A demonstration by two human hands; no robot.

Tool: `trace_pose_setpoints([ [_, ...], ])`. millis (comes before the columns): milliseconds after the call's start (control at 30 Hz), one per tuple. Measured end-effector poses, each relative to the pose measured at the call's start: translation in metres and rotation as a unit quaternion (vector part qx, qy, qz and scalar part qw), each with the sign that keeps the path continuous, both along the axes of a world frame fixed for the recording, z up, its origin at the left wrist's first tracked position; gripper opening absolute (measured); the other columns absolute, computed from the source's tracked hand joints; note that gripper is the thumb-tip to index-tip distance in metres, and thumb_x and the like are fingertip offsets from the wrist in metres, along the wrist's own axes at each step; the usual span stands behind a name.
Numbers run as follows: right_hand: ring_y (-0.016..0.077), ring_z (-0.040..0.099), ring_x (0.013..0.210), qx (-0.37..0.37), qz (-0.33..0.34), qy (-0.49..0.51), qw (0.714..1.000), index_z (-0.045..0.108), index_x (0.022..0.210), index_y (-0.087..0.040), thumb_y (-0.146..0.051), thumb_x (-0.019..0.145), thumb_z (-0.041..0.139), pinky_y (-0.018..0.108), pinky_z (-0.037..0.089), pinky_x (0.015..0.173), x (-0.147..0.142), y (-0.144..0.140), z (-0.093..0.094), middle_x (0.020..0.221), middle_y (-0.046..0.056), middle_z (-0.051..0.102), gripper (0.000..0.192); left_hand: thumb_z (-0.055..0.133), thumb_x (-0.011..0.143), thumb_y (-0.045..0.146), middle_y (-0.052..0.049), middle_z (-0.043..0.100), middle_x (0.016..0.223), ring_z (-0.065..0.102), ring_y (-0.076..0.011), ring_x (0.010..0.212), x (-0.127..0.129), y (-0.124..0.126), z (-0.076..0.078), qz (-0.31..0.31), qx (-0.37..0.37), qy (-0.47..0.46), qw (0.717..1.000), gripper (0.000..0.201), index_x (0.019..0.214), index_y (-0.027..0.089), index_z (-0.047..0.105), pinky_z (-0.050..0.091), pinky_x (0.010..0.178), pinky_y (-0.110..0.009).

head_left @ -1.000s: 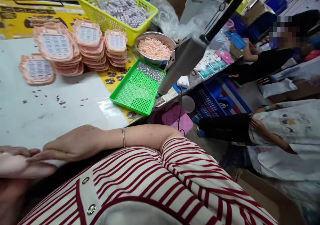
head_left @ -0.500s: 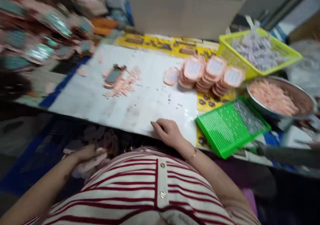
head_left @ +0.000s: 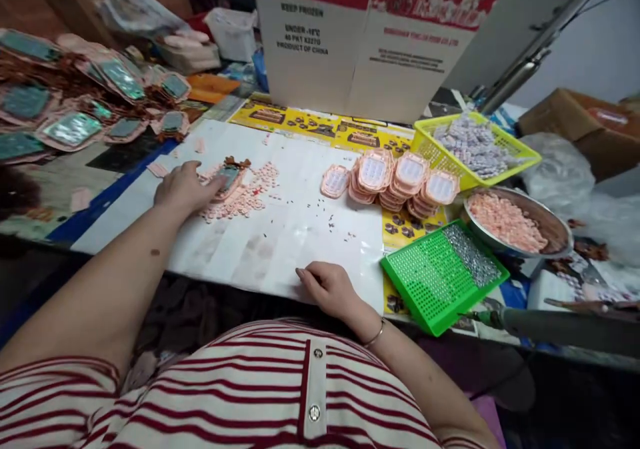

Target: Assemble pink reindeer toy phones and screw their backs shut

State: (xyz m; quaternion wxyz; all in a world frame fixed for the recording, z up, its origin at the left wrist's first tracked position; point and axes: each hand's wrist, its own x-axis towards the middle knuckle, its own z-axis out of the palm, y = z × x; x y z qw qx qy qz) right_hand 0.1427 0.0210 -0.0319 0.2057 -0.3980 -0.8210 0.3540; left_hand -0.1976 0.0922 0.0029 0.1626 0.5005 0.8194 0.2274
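My left hand (head_left: 185, 188) is over the left part of the white board, its fingers apart. Its thumb side touches or overlaps the near edge of a pink plastic casing with a grey-green screen (head_left: 229, 177) and brown bits on top. The hand partly hides that casing. Small pink pieces (head_left: 250, 199) lie scattered beside it. My right hand (head_left: 327, 286) rests at the board's front edge, its fingers curled in with nothing visible in them. Beyond it are stacks of pink casings with pale inner panels (head_left: 374, 171), and a single such casing (head_left: 335, 181) lies to their left.
At right are a green tray (head_left: 425, 269) of screws, a metal bowl (head_left: 560, 229) of pink pieces and a yellow basket (head_left: 525, 159) of small whitish parts. A powered screwdriver (head_left: 540, 322) lies below. Screened casings (head_left: 73, 129) pile at left; a carton (head_left: 360, 69) stands behind.
My left hand has come up from below the table edge, where it was at pale pink pieces, to the screened casing. My right hand stays at the board's edge. The view has shifted.
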Motion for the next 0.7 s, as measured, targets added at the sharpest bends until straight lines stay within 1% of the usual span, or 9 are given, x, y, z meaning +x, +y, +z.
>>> trace_pose_setpoints([
  [67,0.0100,0.041,0.057,-0.008,-0.002,-0.001,1.000,0.049,0.064,-0.021,-0.040,0.101,0.049,0.026,0.031,0.059,0.000,-0.001,0.001,0.060,-0.003,0.051,0.041,0.050,0.082,0.085,-0.037,0.044,0.150,0.039,-0.0506,0.141,0.005,0.012,0.002,-0.022,-0.049,0.055,0.997,0.115,0.152,-0.005,0.037,0.027,0.110,-0.071],
  [133,0.0099,0.040,0.058,-0.016,0.000,-0.004,1.000,0.048,0.064,-0.021,-0.040,0.101,0.048,0.026,0.030,0.060,-0.001,-0.002,0.002,0.060,-0.003,0.050,0.042,0.048,0.078,0.089,-0.035,0.043,0.151,0.039,-0.0510,0.141,0.009,0.017,0.003,-0.046,-0.088,0.108,0.989,0.118,0.152,-0.003,0.039,0.030,0.110,-0.070],
  [233,0.0093,0.039,0.057,-0.028,0.008,-0.015,0.999,0.048,0.064,-0.020,-0.039,0.101,0.049,0.026,0.028,0.058,-0.001,-0.004,0.004,0.060,-0.004,0.049,0.042,0.053,0.072,0.091,-0.038,0.041,0.150,0.040,-0.0545,0.139,0.013,0.021,0.003,-0.051,-0.121,0.109,0.985,0.126,0.151,-0.006,0.038,0.033,0.107,-0.070],
  [300,0.0091,0.039,0.057,-0.035,0.012,-0.020,0.999,0.048,0.064,-0.020,-0.039,0.101,0.050,0.026,0.028,0.059,-0.002,-0.004,0.003,0.060,-0.004,0.049,0.042,0.058,0.070,0.090,-0.041,0.035,0.152,0.038,-0.0554,0.141,0.013,0.024,0.001,-0.044,-0.115,0.084,0.989,0.132,0.156,-0.006,0.029,0.034,0.108,-0.068],
  [400,0.0092,0.039,0.059,-0.041,0.017,-0.006,0.999,0.046,0.064,-0.020,-0.041,0.101,0.049,0.026,0.028,0.060,-0.002,-0.003,0.003,0.061,-0.004,0.047,0.042,0.063,0.071,0.087,-0.040,0.029,0.157,0.032,-0.0514,0.146,0.010,0.027,-0.002,-0.048,-0.078,0.073,0.993,0.135,0.160,-0.005,0.016,0.036,0.110,-0.065],
  [500,0.0093,0.038,0.060,-0.043,0.020,0.021,0.999,0.045,0.065,-0.020,-0.042,0.102,0.049,0.026,0.028,0.061,-0.003,-0.003,0.002,0.062,-0.004,0.045,0.043,0.064,0.075,0.082,-0.036,0.035,0.157,0.037,-0.0475,0.146,0.009,0.031,-0.002,-0.076,-0.075,0.100,0.989,0.129,0.158,-0.005,0.019,0.037,0.111,-0.064],
  [600,0.0091,0.037,0.060,-0.047,0.017,0.027,0.998,0.045,0.065,-0.020,-0.041,0.101,0.050,0.026,0.027,0.061,-0.003,-0.005,0.001,0.062,-0.004,0.044,0.043,0.068,0.074,0.079,-0.033,0.040,0.157,0.042,-0.0477,0.142,0.011,0.036,0.004,-0.092,-0.094,0.099,0.986,0.125,0.155,-0.007,0.026,0.038,0.111,-0.064],
  [633,0.0090,0.037,0.060,-0.050,0.016,0.027,0.998,0.046,0.064,-0.020,-0.041,0.101,0.051,0.026,0.027,0.061,-0.003,-0.005,0.001,0.062,-0.004,0.044,0.043,0.071,0.072,0.077,-0.033,0.041,0.156,0.043,-0.0478,0.142,0.012,0.036,0.006,-0.080,-0.089,0.091,0.989,0.126,0.154,-0.009,0.028,0.038,0.111,-0.064],
  [700,0.0087,0.036,0.059,-0.059,0.014,0.035,0.998,0.046,0.063,-0.020,-0.041,0.101,0.052,0.026,0.027,0.060,-0.003,-0.005,0.000,0.060,-0.005,0.043,0.043,0.079,0.067,0.072,-0.032,0.043,0.156,0.044,-0.0470,0.142,0.016,0.034,0.010,-0.033,-0.050,0.068,0.996,0.126,0.152,-0.009,0.033,0.037,0.113,-0.064],
])
